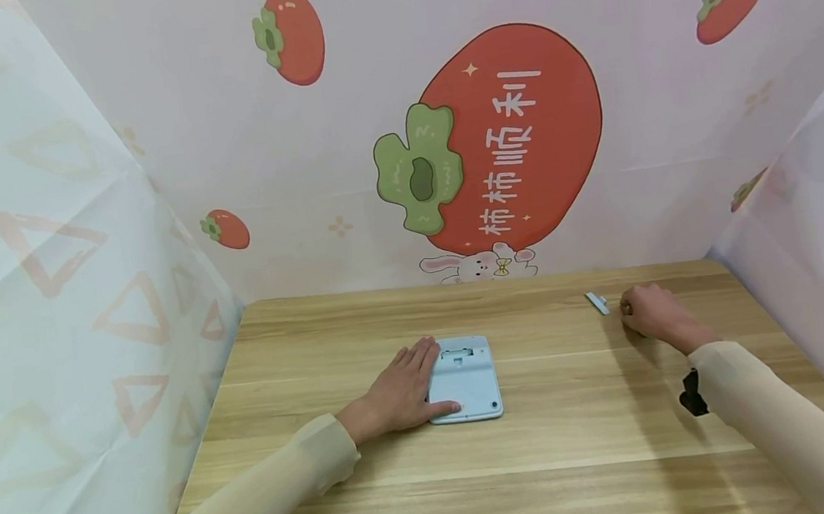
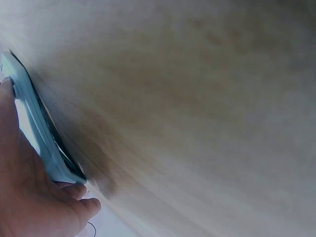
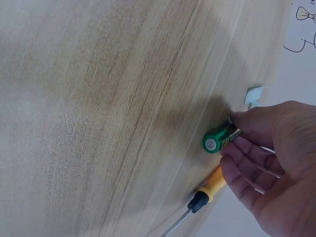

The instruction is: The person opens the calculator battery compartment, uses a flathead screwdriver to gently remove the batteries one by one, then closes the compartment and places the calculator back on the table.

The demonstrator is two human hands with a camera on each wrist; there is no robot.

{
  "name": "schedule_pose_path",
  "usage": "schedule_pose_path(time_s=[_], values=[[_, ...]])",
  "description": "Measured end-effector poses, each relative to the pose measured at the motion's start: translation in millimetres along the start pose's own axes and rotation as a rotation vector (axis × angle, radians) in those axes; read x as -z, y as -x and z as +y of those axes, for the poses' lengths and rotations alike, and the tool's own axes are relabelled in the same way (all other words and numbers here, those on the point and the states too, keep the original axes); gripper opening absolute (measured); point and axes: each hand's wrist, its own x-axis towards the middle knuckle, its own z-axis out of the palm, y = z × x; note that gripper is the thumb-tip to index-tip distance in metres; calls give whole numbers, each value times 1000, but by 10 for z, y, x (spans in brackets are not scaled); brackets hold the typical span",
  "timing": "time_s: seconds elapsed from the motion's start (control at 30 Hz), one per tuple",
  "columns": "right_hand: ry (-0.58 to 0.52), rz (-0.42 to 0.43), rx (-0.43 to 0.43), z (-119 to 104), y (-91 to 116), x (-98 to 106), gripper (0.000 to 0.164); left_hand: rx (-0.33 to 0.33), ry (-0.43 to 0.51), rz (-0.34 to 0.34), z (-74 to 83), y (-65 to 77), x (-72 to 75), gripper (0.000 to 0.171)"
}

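Note:
A flat light-blue device (image 1: 471, 385) lies back side up on the wooden table, with an open battery slot at its far end. My left hand (image 1: 405, 390) rests on its left side, fingers straight and thumb across the near part; the left wrist view catches the device's edge (image 2: 37, 118) beside the hand. Far to the right, my right hand (image 1: 652, 314) pinches a green battery (image 3: 217, 140) between thumb and fingers, close over the table. Just left of that hand is a small light-blue cover (image 1: 598, 303) with a tab.
A screwdriver with a yellow and black handle (image 3: 212, 185) lies beside the right hand in the right wrist view. The wooden table (image 1: 554, 460) meets a printed back wall (image 1: 336, 248) and side walls. A black object (image 1: 693, 395) hangs at the right cuff.

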Motion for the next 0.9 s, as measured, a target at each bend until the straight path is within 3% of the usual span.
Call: schedule_pose_path(time_s=[0.5,0.9], values=[[8,1,-3,-8,-13,3,39,4,1,-3,9,8,17,112],[8,-27,-19,-48,-41,59,23,0,6,-1,9,6,16,112]])
